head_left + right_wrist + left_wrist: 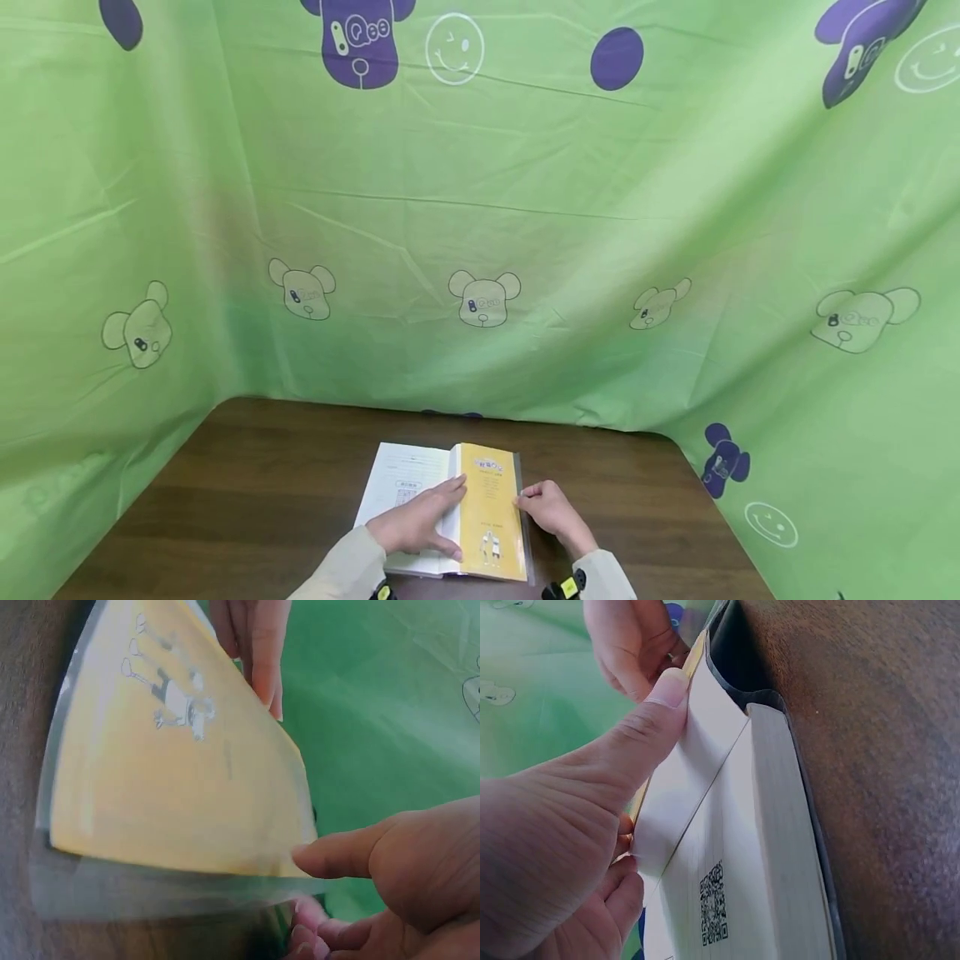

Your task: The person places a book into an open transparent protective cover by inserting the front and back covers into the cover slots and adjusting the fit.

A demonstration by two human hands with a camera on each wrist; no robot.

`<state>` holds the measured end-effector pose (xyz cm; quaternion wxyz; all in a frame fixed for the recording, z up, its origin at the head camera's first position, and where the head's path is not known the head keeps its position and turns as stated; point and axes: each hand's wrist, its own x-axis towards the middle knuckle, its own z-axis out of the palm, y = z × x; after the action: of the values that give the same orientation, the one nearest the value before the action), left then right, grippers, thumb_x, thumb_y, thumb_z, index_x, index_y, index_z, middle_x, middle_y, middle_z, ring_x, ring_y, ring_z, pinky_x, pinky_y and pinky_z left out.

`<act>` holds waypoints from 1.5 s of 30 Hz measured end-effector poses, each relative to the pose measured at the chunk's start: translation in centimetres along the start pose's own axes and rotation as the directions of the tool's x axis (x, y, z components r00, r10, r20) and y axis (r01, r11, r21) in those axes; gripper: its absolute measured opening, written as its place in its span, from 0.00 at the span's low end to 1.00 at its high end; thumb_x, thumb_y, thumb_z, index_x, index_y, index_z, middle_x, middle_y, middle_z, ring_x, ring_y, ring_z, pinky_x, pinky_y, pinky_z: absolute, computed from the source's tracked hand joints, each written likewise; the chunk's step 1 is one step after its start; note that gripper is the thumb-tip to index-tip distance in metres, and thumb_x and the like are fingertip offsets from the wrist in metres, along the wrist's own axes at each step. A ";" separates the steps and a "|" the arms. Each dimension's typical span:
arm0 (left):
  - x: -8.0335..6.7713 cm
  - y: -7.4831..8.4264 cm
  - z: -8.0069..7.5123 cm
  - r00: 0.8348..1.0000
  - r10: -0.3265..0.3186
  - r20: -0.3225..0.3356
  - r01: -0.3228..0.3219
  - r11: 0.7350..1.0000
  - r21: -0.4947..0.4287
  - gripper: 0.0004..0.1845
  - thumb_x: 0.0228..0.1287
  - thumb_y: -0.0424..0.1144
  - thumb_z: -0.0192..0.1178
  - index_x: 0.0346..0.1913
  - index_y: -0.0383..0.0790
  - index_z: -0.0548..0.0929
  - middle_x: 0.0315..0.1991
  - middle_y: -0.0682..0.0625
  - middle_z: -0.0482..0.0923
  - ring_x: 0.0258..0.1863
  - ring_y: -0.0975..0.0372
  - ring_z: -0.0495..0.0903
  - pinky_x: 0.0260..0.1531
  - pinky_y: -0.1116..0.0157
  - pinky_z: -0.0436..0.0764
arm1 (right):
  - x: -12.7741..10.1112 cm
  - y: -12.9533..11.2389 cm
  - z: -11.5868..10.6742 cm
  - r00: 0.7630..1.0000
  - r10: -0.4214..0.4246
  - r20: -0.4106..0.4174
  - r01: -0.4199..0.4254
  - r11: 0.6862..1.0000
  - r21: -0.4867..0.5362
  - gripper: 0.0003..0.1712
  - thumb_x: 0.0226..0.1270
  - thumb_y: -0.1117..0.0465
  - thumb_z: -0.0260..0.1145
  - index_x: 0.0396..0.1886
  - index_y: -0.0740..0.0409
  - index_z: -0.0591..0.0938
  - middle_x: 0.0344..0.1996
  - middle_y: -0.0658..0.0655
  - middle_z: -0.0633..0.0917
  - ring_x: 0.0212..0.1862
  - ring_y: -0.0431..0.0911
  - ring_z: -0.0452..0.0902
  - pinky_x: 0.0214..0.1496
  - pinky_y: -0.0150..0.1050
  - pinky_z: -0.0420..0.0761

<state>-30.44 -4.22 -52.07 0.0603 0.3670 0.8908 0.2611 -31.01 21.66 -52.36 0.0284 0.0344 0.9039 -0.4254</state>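
A book (405,475) lies open on the table, its white page with a QR code on the left. To the right is a yellow cover flap (491,500) with small printed figures. A clear plastic book cover (150,892) sticks out beyond the flap's outer edge. My left hand (422,518) reaches across the white page, thumb and fingertips spread apart, resting on the flap near its inner edge. At the outer edge, my right hand (551,510) pinches the plastic cover between thumb and fingers, with the thumb (330,855) on the yellow side.
The brown wooden table (247,500) extends around the book. Green cloth (480,208) printed with bear heads and smiley faces hangs behind the table and along both sides. Light sleeves and dark wrist straps show at the lower edge.
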 end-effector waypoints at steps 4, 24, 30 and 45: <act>-0.2 -0.2 -0.1 1.000 0.009 -0.006 -0.009 1.000 0.001 0.54 0.47 0.52 0.79 0.71 0.24 0.68 0.77 0.33 0.59 0.76 0.45 0.62 0.74 0.53 0.64 | -0.2 0.1 0.0 0.999 -0.043 -0.016 0.044 0.994 0.098 0.09 0.68 0.66 0.64 0.38 0.71 0.79 0.31 0.57 0.81 0.34 0.45 0.75 0.36 0.37 0.78; -2.1 0.5 -1.0 0.983 0.094 -0.160 -0.109 0.990 -0.094 0.38 0.60 0.48 0.72 0.71 0.35 0.73 0.76 0.44 0.65 0.75 0.49 0.64 0.73 0.50 0.66 | 0.1 -1.7 1.0 0.989 -0.145 0.017 0.097 0.744 0.661 0.24 0.76 0.60 0.61 0.60 0.77 0.73 0.34 0.55 0.90 0.30 0.41 0.86 0.31 0.35 0.86; -2.0 1.5 -1.0 0.967 0.118 -0.227 -0.155 0.977 -0.149 0.30 0.72 0.53 0.60 0.70 0.40 0.76 0.75 0.44 0.68 0.73 0.49 0.68 0.71 0.49 0.69 | 0.0 -3.4 2.1 0.985 -0.170 -0.005 0.125 0.704 0.699 0.25 0.76 0.59 0.62 0.60 0.77 0.73 0.37 0.57 0.90 0.33 0.43 0.88 0.34 0.37 0.88; -1.4 2.6 -3.0 0.902 0.007 -0.432 -0.170 0.925 -0.340 0.24 0.80 0.47 0.52 0.62 0.29 0.80 0.61 0.37 0.81 0.61 0.47 0.81 0.55 0.54 0.84 | 0.0 -7.7 4.2 0.964 -0.265 -0.019 0.208 0.709 0.674 0.26 0.80 0.56 0.58 0.62 0.77 0.74 0.50 0.69 0.86 0.41 0.40 0.86 0.38 0.36 0.88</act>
<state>-28.66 -4.91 -48.30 -0.0784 0.3245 0.7993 0.4996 -31.55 13.52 -49.19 -0.0048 -0.0905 0.6853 -0.7226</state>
